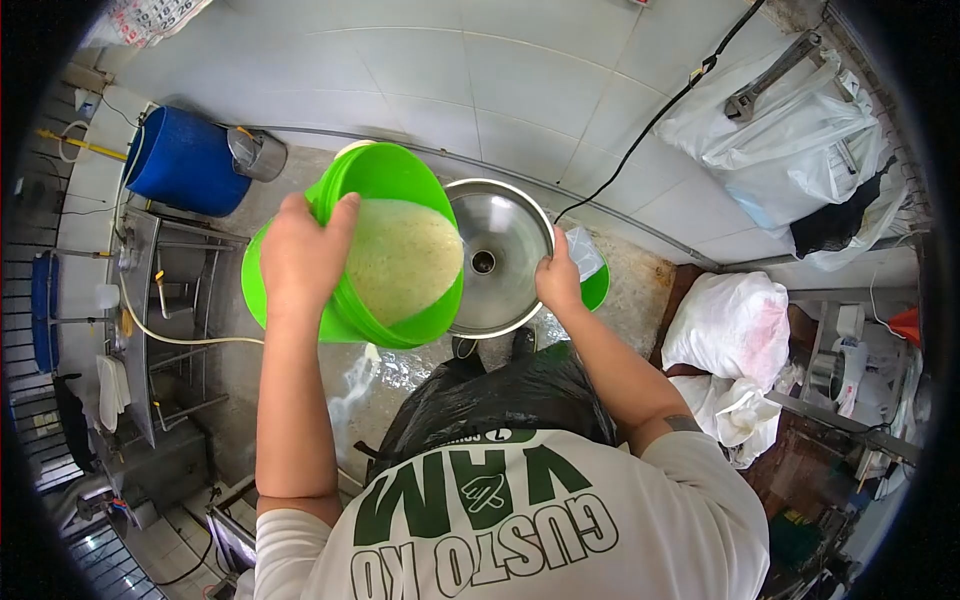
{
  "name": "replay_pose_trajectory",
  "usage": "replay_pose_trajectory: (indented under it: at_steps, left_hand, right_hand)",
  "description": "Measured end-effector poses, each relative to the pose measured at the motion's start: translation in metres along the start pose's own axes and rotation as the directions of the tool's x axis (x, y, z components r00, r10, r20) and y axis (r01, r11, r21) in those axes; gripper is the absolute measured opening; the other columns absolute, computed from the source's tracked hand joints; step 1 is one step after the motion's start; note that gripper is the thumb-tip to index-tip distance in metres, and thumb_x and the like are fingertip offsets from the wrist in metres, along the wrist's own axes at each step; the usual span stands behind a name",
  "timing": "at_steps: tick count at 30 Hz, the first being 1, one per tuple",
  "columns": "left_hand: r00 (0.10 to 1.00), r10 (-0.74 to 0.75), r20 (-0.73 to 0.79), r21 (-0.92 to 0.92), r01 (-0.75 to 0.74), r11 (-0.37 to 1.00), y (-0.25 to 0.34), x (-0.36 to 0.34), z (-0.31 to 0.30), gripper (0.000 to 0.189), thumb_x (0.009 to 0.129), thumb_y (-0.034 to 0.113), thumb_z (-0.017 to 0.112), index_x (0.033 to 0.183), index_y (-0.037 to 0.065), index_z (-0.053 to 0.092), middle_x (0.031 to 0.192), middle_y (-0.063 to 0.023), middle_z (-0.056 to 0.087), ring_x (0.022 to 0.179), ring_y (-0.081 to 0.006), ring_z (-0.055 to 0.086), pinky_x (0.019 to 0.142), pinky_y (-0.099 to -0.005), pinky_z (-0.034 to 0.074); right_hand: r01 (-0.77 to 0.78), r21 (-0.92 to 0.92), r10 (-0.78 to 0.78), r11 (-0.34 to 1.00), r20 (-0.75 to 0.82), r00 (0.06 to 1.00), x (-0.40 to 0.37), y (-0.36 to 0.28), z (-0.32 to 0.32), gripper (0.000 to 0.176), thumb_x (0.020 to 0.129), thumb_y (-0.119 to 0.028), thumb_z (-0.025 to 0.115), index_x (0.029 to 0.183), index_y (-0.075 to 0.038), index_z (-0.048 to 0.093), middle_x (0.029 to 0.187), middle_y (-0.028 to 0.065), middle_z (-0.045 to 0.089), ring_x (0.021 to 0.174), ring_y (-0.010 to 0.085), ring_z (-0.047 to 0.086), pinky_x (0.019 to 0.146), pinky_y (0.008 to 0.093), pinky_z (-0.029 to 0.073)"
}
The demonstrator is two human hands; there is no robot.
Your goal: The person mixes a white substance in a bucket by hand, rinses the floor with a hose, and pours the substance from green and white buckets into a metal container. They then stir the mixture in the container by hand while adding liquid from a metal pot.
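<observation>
My left hand [305,255] grips the rim of a bright green bucket [400,172], its thumb over the edge. The bucket is tilted to the right and holds a cloudy, pale yellow mixture [405,260] that reaches its lower lip. That lip overlaps the near side of a round steel hopper [510,235] with a dark hole in its centre. My right hand [560,275] is closed on the hopper's right rim. No stream between bucket and hopper can be made out. More green plastic [254,280] shows under the tilted bucket.
A second green bucket [598,290] with clear plastic stands right of the hopper. White liquid [352,390] is splashed on the wet floor. A blue drum [188,162] and a metal pot [262,157] stand back left. White sacks [728,325] lie right. A black cable [640,135] hangs along the wall.
</observation>
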State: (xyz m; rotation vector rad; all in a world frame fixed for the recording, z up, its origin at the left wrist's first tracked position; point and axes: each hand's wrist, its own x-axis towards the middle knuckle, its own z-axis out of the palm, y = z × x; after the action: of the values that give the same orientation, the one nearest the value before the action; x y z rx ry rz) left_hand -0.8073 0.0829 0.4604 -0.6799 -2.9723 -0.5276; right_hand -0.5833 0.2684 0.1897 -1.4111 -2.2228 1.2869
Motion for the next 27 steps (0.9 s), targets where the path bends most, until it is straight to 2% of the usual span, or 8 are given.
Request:
replay_pose_trajectory:
  at_steps: [2, 5, 6, 8, 12, 14, 24, 27]
  left_hand:
    - [0.994, 0.044, 0.105, 0.047, -0.049, 0.998, 0.015, -0.006, -0.001, 0.058, 0.088, 0.047, 0.069, 0.105, -0.008, 0.060, 0.094, -0.0309, 0.070, 0.091, -0.0473, 0.068, 0.084, -0.0512, 0.053]
    - [0.988, 0.090, 0.126, 0.112, -0.105, 0.988, 0.033, -0.017, 0.006, 0.056, 0.089, 0.045, 0.068, 0.107, -0.007, 0.057, 0.094, -0.0299, 0.070, 0.090, -0.0461, 0.069, 0.082, -0.0519, 0.054]
    - [0.988, 0.091, 0.124, 0.112, -0.105, 0.988, 0.039, -0.020, 0.010, 0.056, 0.089, 0.045, 0.068, 0.107, -0.007, 0.057, 0.094, -0.0299, 0.070, 0.090, -0.0461, 0.069, 0.082, -0.0519, 0.054]
    - [0.984, 0.119, 0.135, 0.165, -0.140, 0.976, 0.048, -0.024, 0.018, 0.050, 0.090, 0.042, 0.067, 0.105, -0.005, 0.056, 0.092, -0.0277, 0.070, 0.088, -0.0445, 0.070, 0.080, -0.0519, 0.056]
    - [0.982, 0.112, 0.150, 0.201, -0.142, 0.969, 0.064, -0.030, 0.025, 0.046, 0.091, 0.041, 0.066, 0.103, -0.003, 0.057, 0.091, -0.0258, 0.070, 0.086, -0.0439, 0.070, 0.079, -0.0510, 0.057]
    - [0.981, 0.129, 0.147, 0.223, -0.160, 0.962, 0.066, -0.032, 0.028, 0.045, 0.092, 0.040, 0.065, 0.103, -0.003, 0.057, 0.092, -0.0254, 0.070, 0.086, -0.0439, 0.071, 0.080, -0.0507, 0.057]
    - [0.969, 0.180, 0.169, 0.196, -0.212, 0.957, 0.082, -0.038, 0.042, 0.045, 0.093, 0.041, 0.064, 0.102, -0.003, 0.058, 0.092, -0.0245, 0.071, 0.087, -0.0414, 0.071, 0.078, -0.0472, 0.059]
    - [0.955, 0.238, 0.177, 0.145, -0.264, 0.953, 0.092, -0.045, 0.051, 0.048, 0.092, 0.043, 0.066, 0.102, -0.003, 0.059, 0.089, -0.0267, 0.071, 0.085, -0.0431, 0.070, 0.078, -0.0495, 0.057]
  right_hand:
    - [-0.045, -0.013, 0.045, 0.999, 0.036, 0.998, -0.003, -0.008, -0.006, 0.063, 0.094, -0.008, 0.045, 0.155, -0.010, 0.030, 0.115, 0.0324, 0.066, 0.105, 0.0470, 0.065, 0.094, 0.0511, 0.050]
    - [-0.054, -0.018, 0.056, 0.998, 0.068, 0.996, -0.004, -0.014, -0.010, 0.064, 0.093, -0.008, 0.045, 0.156, -0.009, 0.030, 0.122, 0.0321, 0.064, 0.111, 0.0461, 0.064, 0.097, 0.0499, 0.049]
    - [-0.053, -0.017, 0.054, 0.998, 0.066, 0.996, -0.004, -0.008, -0.007, 0.064, 0.093, -0.008, 0.045, 0.156, -0.009, 0.030, 0.122, 0.0321, 0.064, 0.111, 0.0461, 0.064, 0.097, 0.0499, 0.049]
    - [0.097, 0.005, -0.097, 0.995, -0.034, 0.995, 0.000, 0.004, 0.003, 0.066, 0.092, -0.007, 0.049, 0.155, -0.008, 0.030, 0.124, 0.0329, 0.061, 0.111, 0.0482, 0.062, 0.096, 0.0510, 0.049]
    - [0.087, 0.025, -0.087, 0.996, -0.019, 0.996, 0.002, 0.008, 0.004, 0.066, 0.091, -0.006, 0.049, 0.155, -0.004, 0.030, 0.130, 0.0328, 0.058, 0.115, 0.0472, 0.060, 0.098, 0.0500, 0.048]
    - [0.033, 0.020, -0.033, 0.999, 0.011, 0.999, 0.002, 0.005, 0.003, 0.064, 0.092, -0.005, 0.046, 0.155, -0.008, 0.031, 0.133, 0.0305, 0.058, 0.121, 0.0454, 0.059, 0.102, 0.0480, 0.046]
    - [0.093, 0.037, -0.093, 0.995, 0.000, 0.996, 0.006, 0.009, 0.004, 0.062, 0.090, -0.003, 0.047, 0.151, -0.007, 0.035, 0.127, 0.0312, 0.061, 0.117, 0.0473, 0.059, 0.098, 0.0507, 0.047]
    - [0.125, 0.025, -0.126, 0.992, 0.032, 0.991, 0.007, 0.006, 0.001, 0.064, 0.091, -0.008, 0.053, 0.150, 0.000, 0.033, 0.129, 0.0337, 0.058, 0.113, 0.0487, 0.060, 0.096, 0.0507, 0.048]
